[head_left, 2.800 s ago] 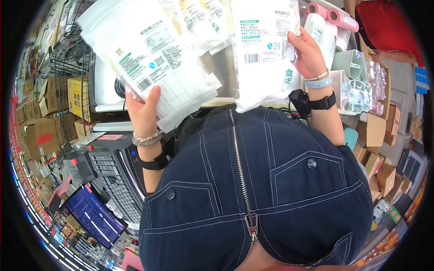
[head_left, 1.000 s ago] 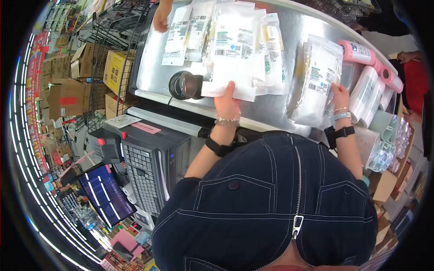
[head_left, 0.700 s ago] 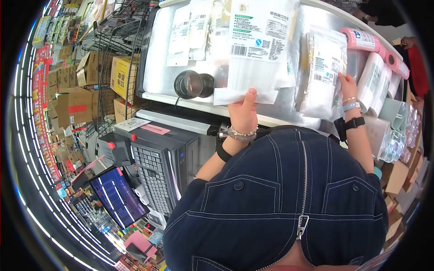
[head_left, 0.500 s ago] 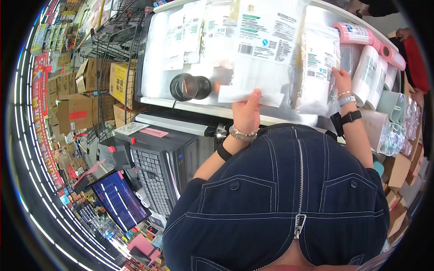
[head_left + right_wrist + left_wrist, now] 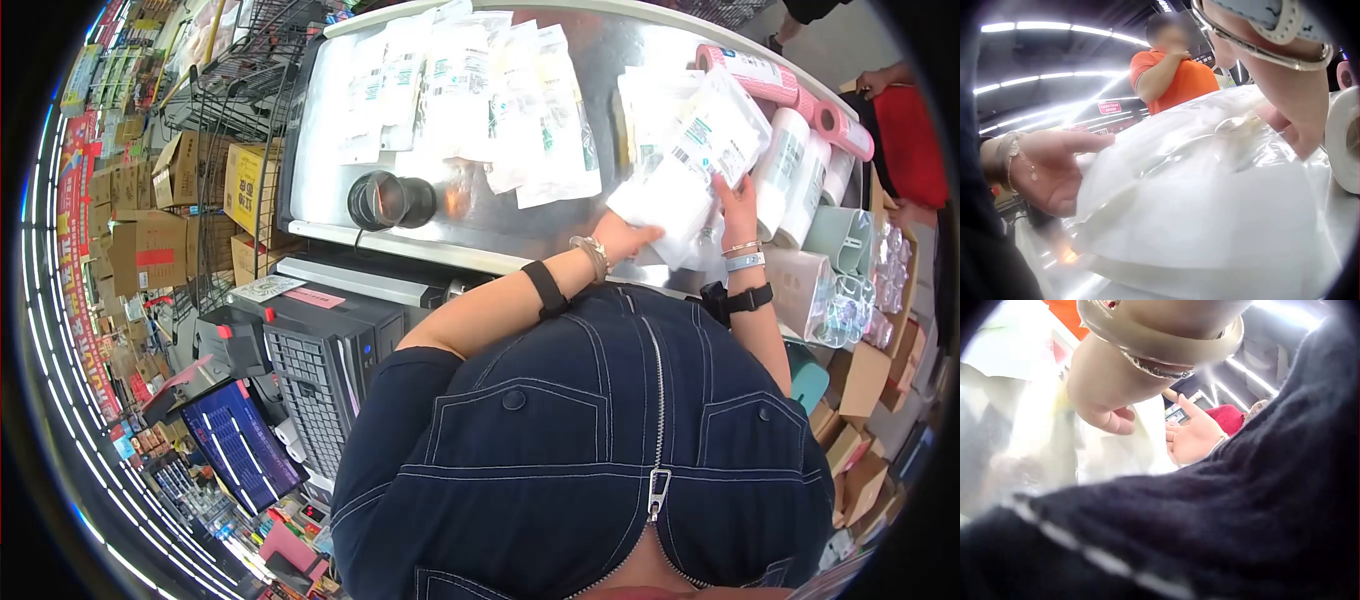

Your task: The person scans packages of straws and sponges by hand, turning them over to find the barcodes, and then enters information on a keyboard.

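White printed plastic packs (image 5: 700, 150) lie in a stack at the right of the metal counter (image 5: 640, 35), the top one slanted. My left hand (image 5: 625, 238) grips the near left corner of the packs, thumb on top; the right wrist view shows this hand (image 5: 1054, 169) at their edge. My right hand (image 5: 738, 210) holds their right side, with some fingers hidden behind the plastic. In the left wrist view the right hand (image 5: 1194, 434) shows its palm beside a pack. More white packs (image 5: 460, 90) lie overlapping in a row at the left.
A black round scanner (image 5: 385, 200) stands at the counter's near edge. Pink rolls (image 5: 750, 72) and white rolls (image 5: 785, 165) lie right of the stack, with clear containers (image 5: 840, 240) nearby. Left are a keyboard (image 5: 305, 390) and a wire cart (image 5: 235, 90). Other people stand beyond.
My left hand has moved right to the stack, and the pack it held is no longer over the middle. The right stack now lies slanted; the left row shows more fully.
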`<state>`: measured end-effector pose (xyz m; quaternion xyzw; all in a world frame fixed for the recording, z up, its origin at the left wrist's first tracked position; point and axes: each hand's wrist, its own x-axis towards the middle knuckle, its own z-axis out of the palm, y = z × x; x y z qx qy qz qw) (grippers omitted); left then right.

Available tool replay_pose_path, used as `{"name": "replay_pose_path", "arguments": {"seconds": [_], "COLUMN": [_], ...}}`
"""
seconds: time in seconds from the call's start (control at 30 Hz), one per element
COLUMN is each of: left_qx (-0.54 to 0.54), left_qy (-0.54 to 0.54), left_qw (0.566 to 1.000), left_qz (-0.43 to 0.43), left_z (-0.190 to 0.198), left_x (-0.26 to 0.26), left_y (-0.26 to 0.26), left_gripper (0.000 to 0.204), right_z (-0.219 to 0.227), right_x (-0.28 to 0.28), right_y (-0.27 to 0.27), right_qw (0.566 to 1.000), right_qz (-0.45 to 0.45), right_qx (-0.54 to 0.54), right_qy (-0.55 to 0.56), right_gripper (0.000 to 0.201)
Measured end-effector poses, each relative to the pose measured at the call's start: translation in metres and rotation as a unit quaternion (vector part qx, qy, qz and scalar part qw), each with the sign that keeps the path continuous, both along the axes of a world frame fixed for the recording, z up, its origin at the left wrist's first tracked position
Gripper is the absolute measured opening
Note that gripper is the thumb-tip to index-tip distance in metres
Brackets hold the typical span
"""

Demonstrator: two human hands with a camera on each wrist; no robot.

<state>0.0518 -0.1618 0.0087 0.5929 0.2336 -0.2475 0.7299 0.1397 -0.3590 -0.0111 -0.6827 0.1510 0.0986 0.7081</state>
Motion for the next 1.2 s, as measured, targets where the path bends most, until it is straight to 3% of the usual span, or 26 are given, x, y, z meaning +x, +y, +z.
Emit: {"name": "replay_pose_path", "arguments": {"seconds": [0.07, 0.1, 0.17, 0.2, 0.23, 0.27, 0.3, 0.33, 0.4, 0.43, 0.47, 0.53, 0.87, 1.2], "left_qx": [0.112, 0.170, 0.218, 0.297, 0.365, 0.465, 0.490, 0.486, 0.587, 0.585, 0.582, 0.634, 0.599, 0.566], "left_qy": [-0.196, -0.179, -0.207, -0.197, -0.253, -0.289, -0.288, -0.284, -0.257, -0.230, -0.227, -0.213, -0.263, -0.262], "left_qw": [0.953, 0.918, 0.936, 0.923, 0.896, 0.836, 0.823, 0.826, 0.768, 0.778, 0.781, 0.741, 0.749, 0.778], "left_qz": [-0.203, -0.311, -0.184, -0.145, -0.027, 0.012, 0.014, 0.019, 0.022, -0.010, -0.006, -0.059, -0.104, -0.072], "left_z": [-0.004, -0.002, 0.001, 0.010, 0.006, 0.002, -0.007, -0.013, -0.024, -0.029, -0.034, -0.031, -0.032, -0.029], "left_x": [-0.002, 0.002, -0.005, 0.000, 0.002, 0.007, 0.014, 0.020, 0.031, 0.035, 0.035, 0.034, 0.006, 0.002], "left_y": [0.011, 0.023, 0.051, 0.067, 0.080, 0.096, 0.112, 0.116, 0.124, 0.128, 0.128, 0.121, 0.072, 0.072], "left_gripper": [0.034, 0.031, 0.025, 0.022, 0.021, 0.021, 0.034, 0.034, 0.050, 0.062, 0.062, 0.062, 0.052, 0.045], "right_z": [-0.023, -0.026, -0.015, -0.010, -0.011, -0.011, -0.011, -0.008, 0.001, 0.007, 0.008, 0.011, 0.017, 0.025], "right_x": [0.009, 0.014, 0.015, 0.015, 0.015, 0.016, 0.016, 0.016, 0.015, 0.013, 0.013, 0.013, 0.011, 0.013], "right_y": [-0.013, -0.018, -0.020, -0.021, -0.023, -0.025, -0.027, -0.027, -0.024, -0.019, -0.019, -0.021, -0.019, -0.011], "right_qw": [0.999, 0.999, 0.998, 0.996, 0.996, 0.995, 0.995, 0.994, 0.991, 0.993, 0.992, 0.989, 0.989, 0.986], "right_qz": [-0.024, -0.004, 0.013, 0.025, 0.028, 0.032, 0.037, 0.042, 0.050, 0.039, 0.043, 0.049, 0.038, 0.019], "right_qx": [-0.033, 0.003, -0.007, -0.017, -0.021, -0.027, -0.033, -0.039, -0.061, -0.060, -0.066, -0.081, -0.068, -0.074], "right_qy": [0.026, 0.032, 0.060, 0.081, 0.084, 0.086, 0.087, 0.089, 0.105, 0.098, 0.099, 0.116, 0.129, 0.150], "right_gripper": [0.082, 0.086, 0.085, 0.085, 0.085, 0.083, 0.081, 0.081, 0.079, 0.075, 0.075, 0.073, 0.068, 0.065]}}
